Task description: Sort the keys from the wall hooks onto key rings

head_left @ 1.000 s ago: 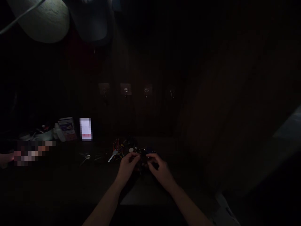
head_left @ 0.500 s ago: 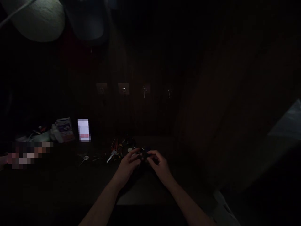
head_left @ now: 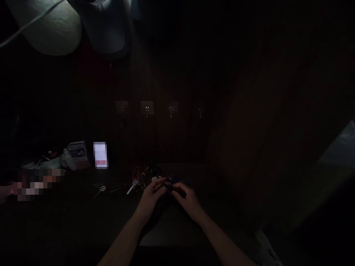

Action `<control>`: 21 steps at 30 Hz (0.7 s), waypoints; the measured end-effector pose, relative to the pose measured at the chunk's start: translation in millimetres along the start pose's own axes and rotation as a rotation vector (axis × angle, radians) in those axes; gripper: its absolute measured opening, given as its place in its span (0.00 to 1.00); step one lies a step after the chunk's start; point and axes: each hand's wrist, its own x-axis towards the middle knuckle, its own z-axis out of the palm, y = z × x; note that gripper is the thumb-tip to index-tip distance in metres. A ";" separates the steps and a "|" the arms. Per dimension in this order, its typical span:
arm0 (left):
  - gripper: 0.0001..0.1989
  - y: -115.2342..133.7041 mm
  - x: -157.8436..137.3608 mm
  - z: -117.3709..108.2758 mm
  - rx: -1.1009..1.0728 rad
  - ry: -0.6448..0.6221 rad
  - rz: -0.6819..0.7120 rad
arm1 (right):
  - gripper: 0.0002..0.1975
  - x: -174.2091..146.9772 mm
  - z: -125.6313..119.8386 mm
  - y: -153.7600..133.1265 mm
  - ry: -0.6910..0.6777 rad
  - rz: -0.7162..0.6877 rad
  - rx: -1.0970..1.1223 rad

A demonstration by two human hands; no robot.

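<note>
In dim light, my left hand [head_left: 152, 194] and my right hand [head_left: 190, 197] are close together over the dark surface. The fingers of both are closed around a small dark thing [head_left: 167, 187] that I cannot make out. Just beyond my right fingertips is a dark blue piece [head_left: 175, 179]. To the left of my left hand lies a silver key [head_left: 132, 187] by a tangled orange and dark bunch [head_left: 138, 173]. A pale round thing [head_left: 155, 178] shows partly behind my left fingers. Farther left lies another key [head_left: 100, 190].
Several small hooks [head_left: 147, 109] line the dark wall. A lit, blurred-out screen [head_left: 100, 155] stands beside a box [head_left: 78, 155] at the left. Pale caps [head_left: 59, 35] hang at the upper left. At the far left a person's hand [head_left: 6, 190] meets a blurred patch.
The view has shifted slightly, so most things sit a little lower. My fingers have moved on the small dark thing, and the dark blue piece shows more beyond my right fingertips.
</note>
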 end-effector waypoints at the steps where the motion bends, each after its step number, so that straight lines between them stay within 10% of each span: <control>1: 0.22 -1.2 0.5 -0.5 0.001 -0.005 0.005 | 0.06 -0.1 0.5 0.1 -0.006 -0.009 -0.006; 21: 0.13 3.3 -4.3 5.5 0.511 -0.060 0.247 | 0.07 -4.5 -2.9 -5.0 0.039 -0.158 -0.114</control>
